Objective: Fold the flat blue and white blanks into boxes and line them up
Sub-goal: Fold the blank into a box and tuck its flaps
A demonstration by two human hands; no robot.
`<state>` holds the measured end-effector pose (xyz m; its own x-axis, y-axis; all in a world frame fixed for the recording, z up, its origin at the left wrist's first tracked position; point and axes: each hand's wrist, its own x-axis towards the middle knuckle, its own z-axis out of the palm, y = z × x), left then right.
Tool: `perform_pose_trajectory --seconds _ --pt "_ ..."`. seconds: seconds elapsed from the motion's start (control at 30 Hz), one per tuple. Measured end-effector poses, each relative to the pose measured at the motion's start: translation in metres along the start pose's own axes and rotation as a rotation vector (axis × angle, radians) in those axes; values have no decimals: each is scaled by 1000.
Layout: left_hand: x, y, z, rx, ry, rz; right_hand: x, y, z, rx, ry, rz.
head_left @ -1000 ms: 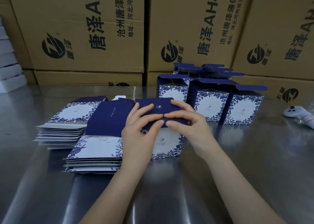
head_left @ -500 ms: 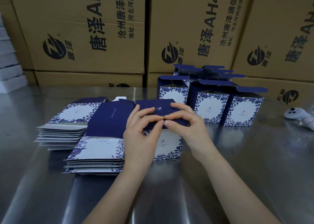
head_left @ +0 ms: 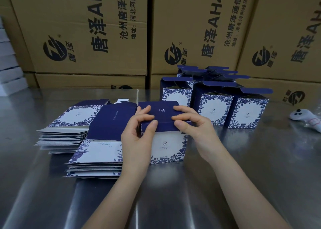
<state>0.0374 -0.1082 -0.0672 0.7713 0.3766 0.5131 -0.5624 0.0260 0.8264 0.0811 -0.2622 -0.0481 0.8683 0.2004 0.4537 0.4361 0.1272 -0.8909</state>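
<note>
A blue and white floral box [head_left: 167, 147] stands on the steel table in front of me, its dark blue lid flap [head_left: 160, 111] folded over the top. My left hand [head_left: 137, 133] grips the lid's left end, fingers on top and thumb on the front edge. My right hand [head_left: 192, 124] grips the right end the same way. Two stacks of flat blanks lie to the left: a near stack [head_left: 97, 157] and a far stack [head_left: 69, 124]. Several folded boxes [head_left: 215, 107] with open top flaps stand grouped behind and to the right.
Large brown cartons [head_left: 97, 37] wall off the back of the steel table [head_left: 260, 168]. A white handheld device [head_left: 305, 118] lies at the right edge. White boxes [head_left: 8, 72] are stacked at the far left.
My hands have spread apart along the lid, from touching at the middle toward its two ends. The lid lies flatter on the box.
</note>
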Motion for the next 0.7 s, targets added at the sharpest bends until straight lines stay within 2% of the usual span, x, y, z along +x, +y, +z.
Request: perform_pose_trajectory --seconds 0.27,0.47,0.7 --pt "1 -1 0 -87 15 -34 3 6 -2 48 27 -30" --pt "0 -4 -4 -126 -9 -24 5 12 -13 162 -65 30" --pt "1 -3 -3 -82 0 5 5 11 -10 144 -2 -2"
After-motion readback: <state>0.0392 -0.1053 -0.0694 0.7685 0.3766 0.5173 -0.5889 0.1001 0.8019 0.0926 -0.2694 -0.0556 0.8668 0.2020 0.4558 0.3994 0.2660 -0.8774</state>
